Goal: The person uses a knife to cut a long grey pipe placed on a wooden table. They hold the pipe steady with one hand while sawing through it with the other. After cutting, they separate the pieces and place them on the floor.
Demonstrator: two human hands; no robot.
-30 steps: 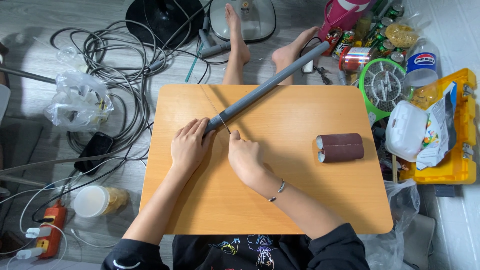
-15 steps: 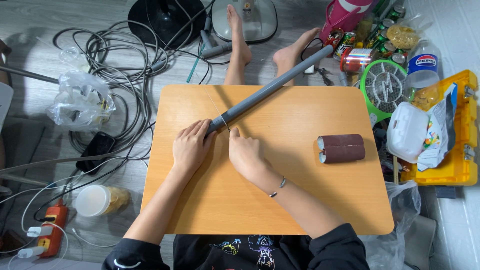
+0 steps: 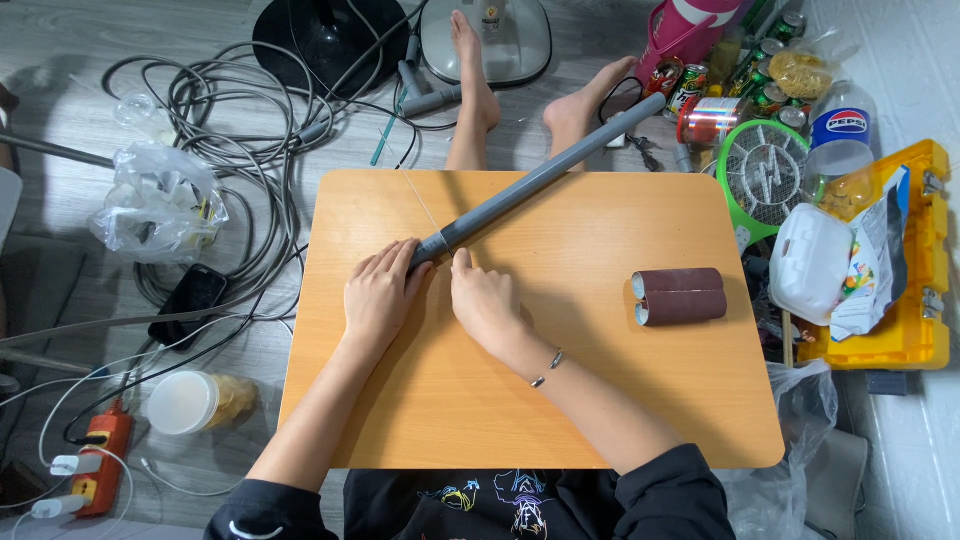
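A long grey plastic pipe (image 3: 540, 180) lies slantwise on the small wooden table (image 3: 600, 400), its far end sticking out past the back edge. My left hand (image 3: 378, 292) rests flat on the tabletop with its fingertips against the pipe's near end. Just to the right, my right hand (image 3: 484, 300) lies palm down, fingers reaching toward that same end, a thin bracelet on its wrist. A roll of dark brown sandpaper (image 3: 680, 296) sits on the table's right side, apart from both hands.
Tangled grey cables (image 3: 230, 110) cover the floor at left, with a phone (image 3: 188, 304), a power strip (image 3: 95, 455) and a lidded plastic jar (image 3: 198, 402). Cans, a bottle, a green electric swatter (image 3: 765, 180) and a yellow toolbox (image 3: 915, 300) crowd the right. My bare feet (image 3: 520, 90) lie beyond the table.
My right hand has flattened and shifted slightly away from the pipe end. The pipe and left hand have barely moved.
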